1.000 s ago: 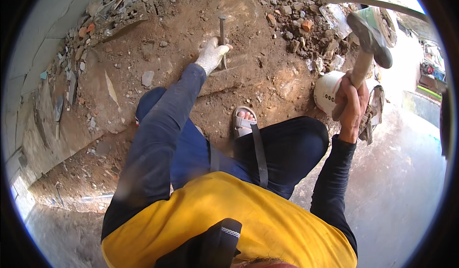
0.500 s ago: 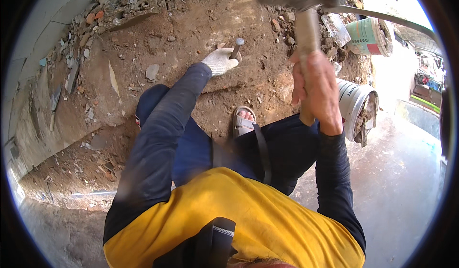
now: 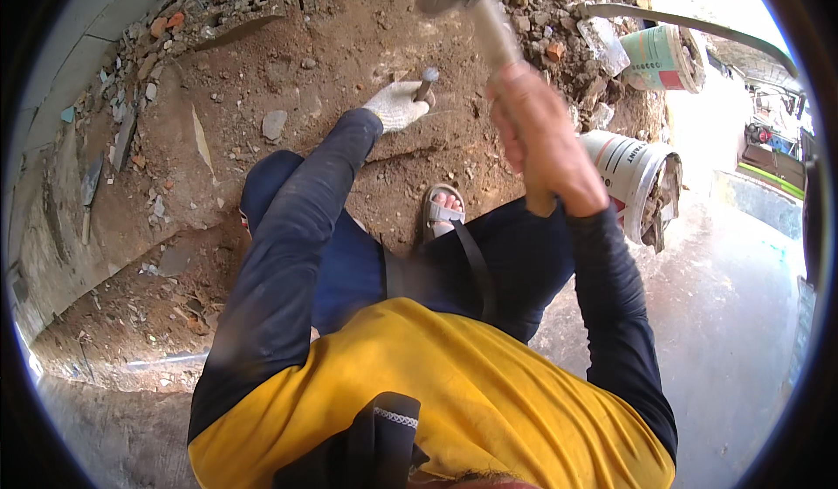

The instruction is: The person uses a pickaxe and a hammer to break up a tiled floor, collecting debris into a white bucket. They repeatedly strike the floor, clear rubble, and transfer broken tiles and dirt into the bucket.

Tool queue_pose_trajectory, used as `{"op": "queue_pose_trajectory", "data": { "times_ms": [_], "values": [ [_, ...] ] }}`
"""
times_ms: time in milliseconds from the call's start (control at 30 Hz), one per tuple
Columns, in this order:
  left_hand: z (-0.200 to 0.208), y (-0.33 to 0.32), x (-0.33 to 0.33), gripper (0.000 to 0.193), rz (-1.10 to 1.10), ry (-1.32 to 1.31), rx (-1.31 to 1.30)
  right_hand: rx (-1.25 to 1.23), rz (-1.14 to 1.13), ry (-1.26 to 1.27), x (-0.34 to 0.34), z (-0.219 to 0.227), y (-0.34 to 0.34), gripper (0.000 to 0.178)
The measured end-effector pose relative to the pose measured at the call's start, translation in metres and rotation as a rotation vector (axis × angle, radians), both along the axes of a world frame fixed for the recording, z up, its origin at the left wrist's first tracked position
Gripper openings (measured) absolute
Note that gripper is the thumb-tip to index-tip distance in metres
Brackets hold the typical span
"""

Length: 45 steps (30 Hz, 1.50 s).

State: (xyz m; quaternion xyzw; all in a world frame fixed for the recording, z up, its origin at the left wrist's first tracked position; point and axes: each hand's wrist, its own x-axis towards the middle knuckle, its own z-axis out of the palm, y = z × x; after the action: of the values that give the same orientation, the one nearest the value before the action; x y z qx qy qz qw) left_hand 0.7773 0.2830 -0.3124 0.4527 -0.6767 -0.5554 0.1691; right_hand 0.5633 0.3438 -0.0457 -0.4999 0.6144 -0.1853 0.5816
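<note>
Right hand (image 3: 543, 144) gripping hammer (image 3: 471, 0), rubble-filled bucket (image 3: 635, 183) beside

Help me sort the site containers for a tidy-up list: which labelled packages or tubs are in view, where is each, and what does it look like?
White bucket: lying on its side just right of the right hand that grips the hammer; round, white, with dark and red print, caked mouth.
Pale green bucket: farther off at upper right by the rubble; round, tipped over, green with a red patch.
No signs or screens show.
</note>
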Motion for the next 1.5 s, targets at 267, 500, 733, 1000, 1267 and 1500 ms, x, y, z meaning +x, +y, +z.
{"op": "queue_pose_trajectory", "data": {
  "times_ms": [267,500,733,1000,1267,1500],
  "values": [
    [0.0,-0.014,0.002,0.03,-0.071,-0.047,0.082,-0.778,0.046,-0.322,0.042,0.074,-0.031,0.044],
    [-0.006,-0.005,0.0,0.026,-0.052,-0.05,-0.057,0.112,-0.069,-0.015,0.004,-0.062,0.002,0.049],
    [-0.009,-0.016,-0.002,0.029,-0.041,-0.05,-0.047,-0.737,0.09,-0.495,0.009,0.099,-0.058,0.04],
    [-0.004,-0.019,0.0,0.037,-0.071,-0.068,0.048,0.255,-0.018,0.221,0.038,-0.024,-0.034,0.047],
    [-0.016,-0.017,-0.002,0.033,-0.045,-0.067,-0.046,0.024,-0.157,-0.182,-0.002,0.031,-0.035,0.044],
    [-0.022,-0.016,-0.002,0.034,-0.031,-0.054,-0.047,-0.626,-0.173,-0.645,0.042,0.134,-0.087,0.047]
  ]
}}
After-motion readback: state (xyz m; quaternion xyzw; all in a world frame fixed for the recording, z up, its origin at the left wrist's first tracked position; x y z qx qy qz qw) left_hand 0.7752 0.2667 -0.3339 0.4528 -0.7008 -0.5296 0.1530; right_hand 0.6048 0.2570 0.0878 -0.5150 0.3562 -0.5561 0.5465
